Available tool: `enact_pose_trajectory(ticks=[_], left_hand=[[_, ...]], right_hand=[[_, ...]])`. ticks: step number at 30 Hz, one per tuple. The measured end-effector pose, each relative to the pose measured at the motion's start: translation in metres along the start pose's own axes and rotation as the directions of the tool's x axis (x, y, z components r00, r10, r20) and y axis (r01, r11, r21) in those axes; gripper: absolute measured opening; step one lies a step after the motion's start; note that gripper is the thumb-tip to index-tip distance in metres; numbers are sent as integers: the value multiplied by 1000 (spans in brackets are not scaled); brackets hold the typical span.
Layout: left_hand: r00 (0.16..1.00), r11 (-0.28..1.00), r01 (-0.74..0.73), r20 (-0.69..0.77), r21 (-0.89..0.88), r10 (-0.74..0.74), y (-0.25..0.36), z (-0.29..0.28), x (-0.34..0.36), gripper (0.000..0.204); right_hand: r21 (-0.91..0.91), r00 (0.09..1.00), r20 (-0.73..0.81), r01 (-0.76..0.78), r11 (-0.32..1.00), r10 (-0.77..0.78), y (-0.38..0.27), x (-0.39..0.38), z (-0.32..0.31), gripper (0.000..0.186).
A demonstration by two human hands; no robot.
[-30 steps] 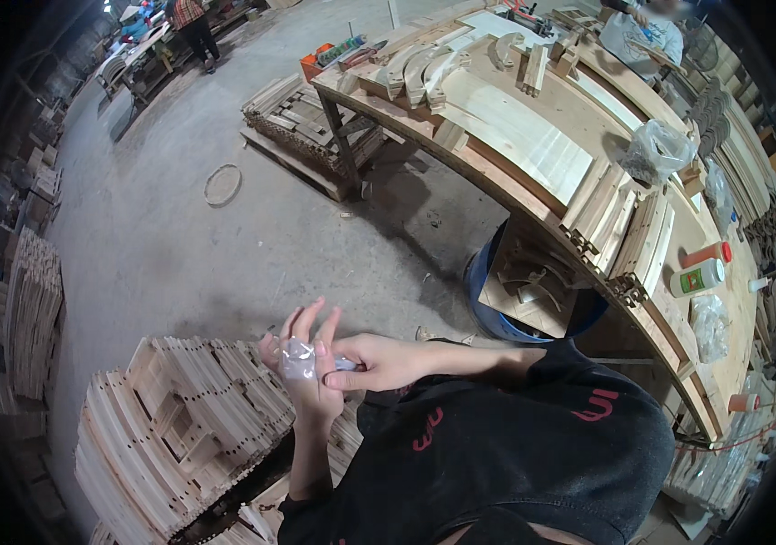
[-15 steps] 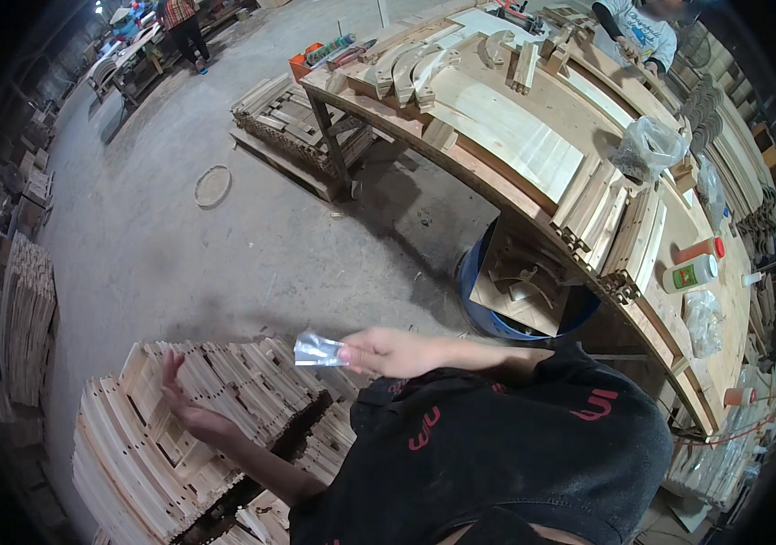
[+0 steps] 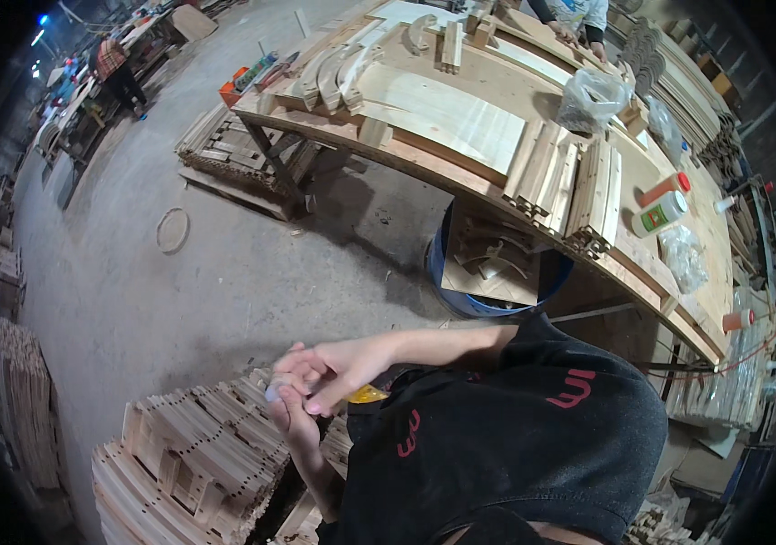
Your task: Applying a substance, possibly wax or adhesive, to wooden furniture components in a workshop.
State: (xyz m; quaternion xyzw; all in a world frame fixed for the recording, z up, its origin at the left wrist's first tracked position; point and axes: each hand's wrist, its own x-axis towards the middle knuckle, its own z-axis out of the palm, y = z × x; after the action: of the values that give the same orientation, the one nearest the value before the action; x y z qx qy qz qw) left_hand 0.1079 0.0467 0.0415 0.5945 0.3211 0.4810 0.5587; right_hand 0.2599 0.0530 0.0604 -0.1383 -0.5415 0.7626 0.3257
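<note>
In front of my dark shirt (image 3: 506, 445) my two hands meet above the stacked wood. My right hand (image 3: 342, 363) comes in from the right, fingers bent over the fingertips of my left hand (image 3: 297, 418), which is closed and raised from below. A pale, shiny bit (image 3: 271, 392) shows at the left fingers; it looks like part of a small, shiny plastic packet, mostly hidden by the hands. Something yellow (image 3: 368, 395) shows just below my right wrist; its kind cannot be told. Beneath the hands lies a stack of slotted, pale wooden strips (image 3: 215, 445).
A long workbench (image 3: 488, 68) at the right bears curved wood pieces (image 3: 324, 77), bundled strips (image 3: 556, 177), plastic bags (image 3: 592, 98) and bottles (image 3: 660, 213). Below it stands a blue drum (image 3: 438, 272) with wood scraps. A co-worker's hands (image 3: 578, 41) are across the bench. Another person (image 3: 115, 68) stands far left.
My left hand, apart and spread before, has come right and closed against my right hand. The packet in my right hand is now mostly hidden. The whole view has shifted.
</note>
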Motion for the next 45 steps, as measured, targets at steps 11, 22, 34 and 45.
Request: enact_pose_trajectory(ticks=[11, 22, 34, 45], left_hand=[[991, 995, -13, -135, 103, 27, 8, 15, 11, 44], [936, 936, 202, -225, -288, -271, 12, 11, 15, 45], [982, 963, 9, 182, -270, 42, 2, 12, 17, 49], [992, 944, 111, 88, -312, -87, 1, 3, 30, 50]], right_hand=[[68, 974, -216, 89, 994, -72, 16, 7, 5, 24], [528, 965, -70, -180, 830, 254, 5, -1, -3, 22], [471, 916, -297, -105, 876, 269, -14, -2, -3, 15], [-232, 766, -639, -106, 967, -70, 20, 0, 20, 15]])
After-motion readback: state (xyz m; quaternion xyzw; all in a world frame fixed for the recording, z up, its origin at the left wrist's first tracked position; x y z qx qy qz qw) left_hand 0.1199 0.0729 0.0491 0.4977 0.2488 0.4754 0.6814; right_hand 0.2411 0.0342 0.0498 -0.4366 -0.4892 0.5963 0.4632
